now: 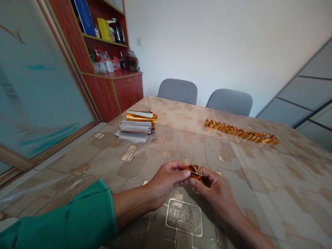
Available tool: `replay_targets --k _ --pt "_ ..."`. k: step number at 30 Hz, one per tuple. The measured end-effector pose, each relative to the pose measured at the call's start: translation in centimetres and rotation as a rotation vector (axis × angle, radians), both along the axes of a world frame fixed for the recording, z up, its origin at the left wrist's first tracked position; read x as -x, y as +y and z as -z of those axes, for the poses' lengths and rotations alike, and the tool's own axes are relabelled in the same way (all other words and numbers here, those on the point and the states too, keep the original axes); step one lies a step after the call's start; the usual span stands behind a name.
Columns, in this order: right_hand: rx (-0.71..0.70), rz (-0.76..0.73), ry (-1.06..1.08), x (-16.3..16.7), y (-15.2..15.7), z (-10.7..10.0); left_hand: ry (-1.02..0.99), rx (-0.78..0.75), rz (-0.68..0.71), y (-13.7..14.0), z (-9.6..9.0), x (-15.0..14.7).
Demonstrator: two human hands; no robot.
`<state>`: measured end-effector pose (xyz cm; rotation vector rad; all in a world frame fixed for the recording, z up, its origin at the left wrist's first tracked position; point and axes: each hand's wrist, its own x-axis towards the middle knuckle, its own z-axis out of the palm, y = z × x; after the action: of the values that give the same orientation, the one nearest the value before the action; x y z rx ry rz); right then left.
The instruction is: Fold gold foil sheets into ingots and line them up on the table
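A small folded piece of shiny gold paper (192, 168) is held between both hands, above the near middle of the table. My left hand (168, 180) pinches its left side, with the thumb on the near face. At the right end, my right hand (214, 190) grips it between thumb and fingers. A stack of gold and white paper sheets (136, 127), some curled, lies on the table to the left. Farther right, several folded gold paper pieces (241, 133) stand side by side in a long slanting row.
A patterned cloth (181, 214) covers the table (259, 183). Two grey chairs (177, 90) stand at its far edge, by the white wall. Back left is a red-brown cabinet (127, 88) with bottles, a kettle (118, 33) and a glass jar (131, 60). A framed glass panel (38, 86) is at the left.
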<state>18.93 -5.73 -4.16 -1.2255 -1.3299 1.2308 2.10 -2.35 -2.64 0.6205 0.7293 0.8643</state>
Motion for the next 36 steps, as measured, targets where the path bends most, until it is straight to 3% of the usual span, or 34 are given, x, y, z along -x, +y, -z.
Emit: replay_targets --k 10,17,21,28,32,34,36 --pt "-0.029 0.022 -0.006 -0.1 0.3 -1.1 -0.024 0.053 0.033 0.5 0.6 0.2" --pt "0.003 0.066 0.028 0.0 0.1 0.3 -0.016 0.066 0.025 0.3 0.7 0.0" --pt "0.029 0.045 0.11 -0.4 -0.3 -0.2 -0.043 0.124 -0.024 0.7 0.5 0.2" --pt "-0.079 0.171 -0.063 0.1 -0.4 -0.5 -0.11 0.222 -0.102 0.9 0.0 0.1" --pt "-0.3 0.25 -0.372 0.7 -0.3 -1.0 -0.149 0.248 -0.096 0.5 -0.2 -0.2" --pt "-0.384 0.245 -0.446 0.8 -0.3 -1.5 -0.178 0.238 -0.069 0.3 -0.1 -0.3" --pt "-0.374 0.2 -0.41 0.8 -0.4 -1.8 -0.208 0.204 -0.042 0.2 0.0 -0.2"
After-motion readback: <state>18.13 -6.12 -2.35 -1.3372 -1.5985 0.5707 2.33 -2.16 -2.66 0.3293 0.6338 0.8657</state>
